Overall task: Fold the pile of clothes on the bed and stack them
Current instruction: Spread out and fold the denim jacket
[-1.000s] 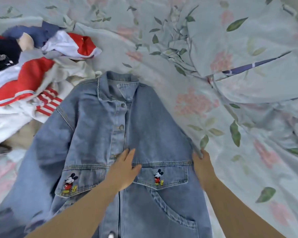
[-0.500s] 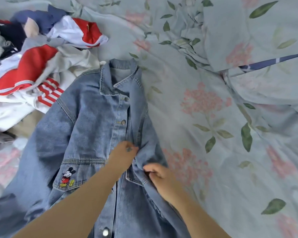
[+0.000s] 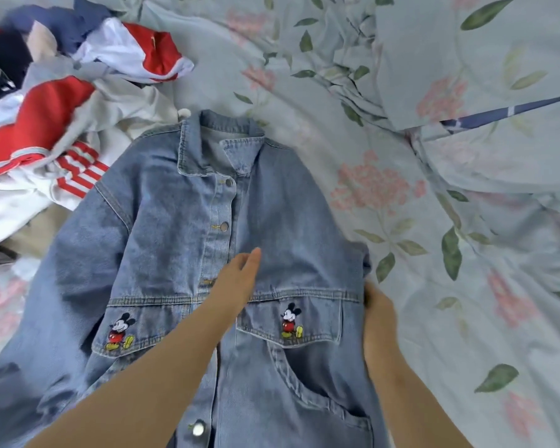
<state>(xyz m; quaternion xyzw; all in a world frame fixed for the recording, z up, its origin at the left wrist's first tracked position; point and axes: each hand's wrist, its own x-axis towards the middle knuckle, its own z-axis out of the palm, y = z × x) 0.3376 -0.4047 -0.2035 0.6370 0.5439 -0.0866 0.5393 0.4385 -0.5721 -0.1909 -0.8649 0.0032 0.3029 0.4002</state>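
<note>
Lying front-up on the floral bedding (image 3: 466, 286), the denim jacket (image 3: 162, 227) is spread right before you, collar (image 3: 191, 147) pointing away and its front closed along the snap buttons. Your left hand (image 3: 240, 282) rests flat on the chest beside the button strip, fingers straight and together, pressing the cloth. Your right hand (image 3: 377, 313) is at the jacket's edge on your side right, level with the chest seam. Its fingers curl onto that edge and hold it, though the fingertips are hidden by the fabric.

The only holders here are the jacket's pockets. Two flap pockets, each bearing a cartoon mouse patch, sit one at your left (image 3: 120, 331) and one at your right (image 3: 291, 321), both flaps down. A slanted pocket (image 3: 320, 392) lies open-mouthed below the right one. You cannot tell what any of them contains.

The pile of clothes (image 3: 46, 124), unfolded red, white, navy and grey pieces, lies heaped at far left, just beside the jacket's shoulder and touching it.
</note>
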